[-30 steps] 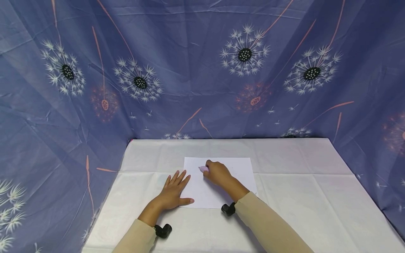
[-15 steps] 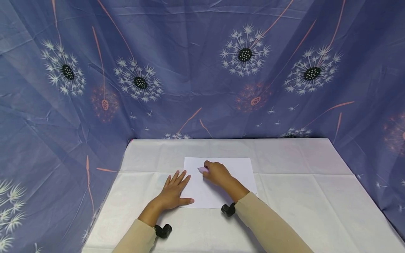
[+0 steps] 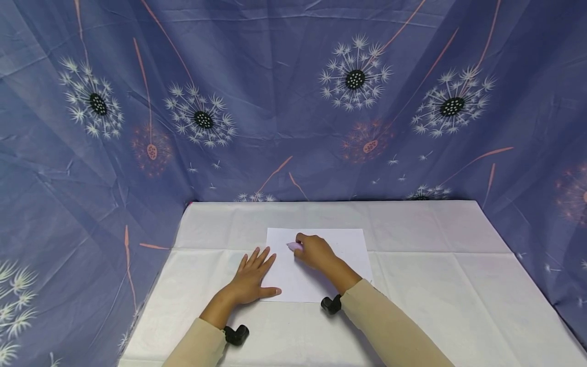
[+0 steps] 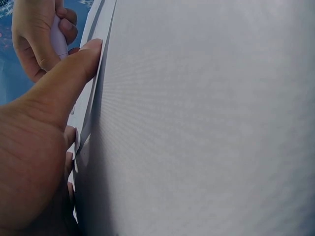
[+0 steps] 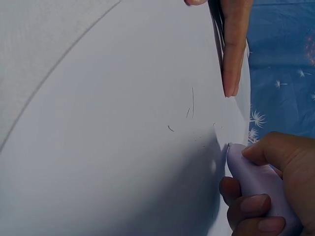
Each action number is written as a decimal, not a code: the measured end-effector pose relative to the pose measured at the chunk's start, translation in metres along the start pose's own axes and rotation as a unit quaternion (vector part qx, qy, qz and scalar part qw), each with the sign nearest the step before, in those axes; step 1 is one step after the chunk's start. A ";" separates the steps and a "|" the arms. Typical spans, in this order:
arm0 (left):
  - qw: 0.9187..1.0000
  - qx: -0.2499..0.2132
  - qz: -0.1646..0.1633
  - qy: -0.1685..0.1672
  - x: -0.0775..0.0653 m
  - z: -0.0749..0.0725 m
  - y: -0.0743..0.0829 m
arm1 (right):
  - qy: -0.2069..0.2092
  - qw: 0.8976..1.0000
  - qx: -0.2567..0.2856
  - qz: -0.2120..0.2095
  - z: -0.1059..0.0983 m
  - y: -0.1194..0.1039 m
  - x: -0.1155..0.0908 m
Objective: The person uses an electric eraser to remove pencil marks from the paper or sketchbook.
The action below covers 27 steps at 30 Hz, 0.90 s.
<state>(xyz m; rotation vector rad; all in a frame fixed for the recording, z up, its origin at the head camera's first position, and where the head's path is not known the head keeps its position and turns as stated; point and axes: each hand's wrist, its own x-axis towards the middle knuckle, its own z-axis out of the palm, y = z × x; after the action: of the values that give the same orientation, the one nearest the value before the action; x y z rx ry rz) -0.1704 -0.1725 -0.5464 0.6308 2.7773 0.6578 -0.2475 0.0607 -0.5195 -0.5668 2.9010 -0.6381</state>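
Note:
A sheet of white paper (image 3: 316,275) lies on the white-covered table. On its left edge my left hand (image 3: 249,279) rests with fingers spread, the thumb along the lower left corner. My right hand (image 3: 316,251) grips a smooth, rounded lilac tool (image 3: 294,246) with a small pointed tip, over the upper left part of the paper. Seen from the right wrist, the lilac tool (image 5: 261,182) has its thin dark tip at the paper, thumb on top and fingers curled beneath. Its exact kind cannot be told. Several fine dark marks (image 5: 193,103) show on the paper.
The table's white cloth (image 3: 435,295) has fold creases and extends around the paper. A blue curtain (image 3: 284,102) with dandelion prints hangs behind the table and at both sides. Black devices (image 3: 237,335) sit at both wrists below beige sleeves (image 3: 390,321).
My right hand and the lilac tool have shifted very slightly left and down over the paper since one second ago. The left hand stays in place.

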 end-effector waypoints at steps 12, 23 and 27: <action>1.000 0.003 -0.002 -0.004 0.001 0.000 -0.001 | 0.026 1.000 0.014 0.002 0.002 0.003 0.000; 1.000 -0.006 0.002 0.004 0.001 0.002 -0.002 | 0.029 0.999 0.016 0.011 0.003 0.004 0.000; 1.000 -0.012 0.013 0.011 0.001 0.003 -0.003 | 0.028 0.999 0.017 0.013 0.002 0.004 0.000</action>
<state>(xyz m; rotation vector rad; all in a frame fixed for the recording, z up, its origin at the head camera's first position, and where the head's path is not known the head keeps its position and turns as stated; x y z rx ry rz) -0.1712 -0.1732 -0.5501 0.6601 2.7820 0.7071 -0.2480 0.0634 -0.5233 -0.5143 2.9371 -0.7107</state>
